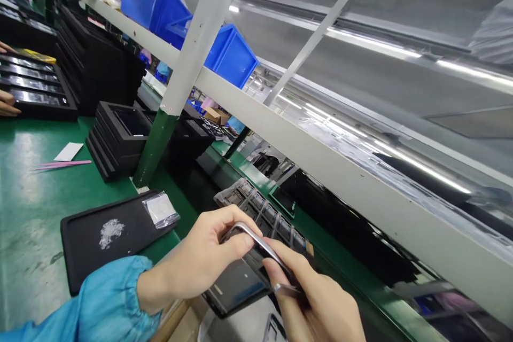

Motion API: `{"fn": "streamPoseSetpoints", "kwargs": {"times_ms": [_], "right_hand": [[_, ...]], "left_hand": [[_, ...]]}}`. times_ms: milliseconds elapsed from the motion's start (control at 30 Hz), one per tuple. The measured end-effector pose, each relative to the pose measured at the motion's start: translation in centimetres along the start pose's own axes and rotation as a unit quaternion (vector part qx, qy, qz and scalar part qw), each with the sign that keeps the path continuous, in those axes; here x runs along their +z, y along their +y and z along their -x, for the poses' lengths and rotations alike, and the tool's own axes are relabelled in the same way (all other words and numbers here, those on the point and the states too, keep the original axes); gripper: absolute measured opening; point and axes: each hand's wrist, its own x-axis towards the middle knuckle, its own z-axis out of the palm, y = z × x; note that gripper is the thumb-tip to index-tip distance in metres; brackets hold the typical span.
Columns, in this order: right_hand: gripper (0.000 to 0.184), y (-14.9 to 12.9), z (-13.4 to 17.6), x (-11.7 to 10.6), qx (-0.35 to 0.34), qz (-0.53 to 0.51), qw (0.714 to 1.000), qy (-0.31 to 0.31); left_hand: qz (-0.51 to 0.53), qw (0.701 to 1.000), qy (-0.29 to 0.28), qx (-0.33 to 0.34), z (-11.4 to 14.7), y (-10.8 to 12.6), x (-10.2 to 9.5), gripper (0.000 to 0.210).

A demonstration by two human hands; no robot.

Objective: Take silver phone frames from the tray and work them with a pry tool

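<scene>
A phone frame [258,239] with a silver, rounded edge is held up in front of me, tilted. My left hand [200,256], in a blue sleeve, pinches its upper-left corner between thumb and fingers. Thumb and forefinger of my right hand [316,294] close on the same silver edge farther right. A small silver piece [287,289] shows by the right fingers; whether it belongs to the frame I cannot tell. Just below the hands lies a dark, glossy phone-shaped panel [236,286], partly covered by them. Behind them, a tray of phone parts [260,208] sits in clear plastic.
On the green bench [28,214], a black foam tray [80,235] bears clear bits [111,232] and a plastic packet [161,209]. Pink tweezers [64,164] lie by a white card [69,152]. Foam trays [116,141] stack beside a post [160,139]. Another person's hand [7,104] is at left.
</scene>
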Motion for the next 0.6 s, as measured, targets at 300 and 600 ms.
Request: {"fn": "streamPoseSetpoints", "kwargs": {"times_ms": [300, 600], "right_hand": [[0.032, 6.1, 2.4, -0.7, 0.242, -0.15, 0.955, -0.078], [0.048, 13.0, 12.1, 7.6, 0.349, -0.193, 0.892, -0.212]], "left_hand": [[-0.154, 0.986, 0.034, 0.049, -0.4, 0.8, -0.7, 0.023], [-0.003, 0.983, -0.177, -0.054, 3.0, 3.2, -1.8, 0.036]]}}
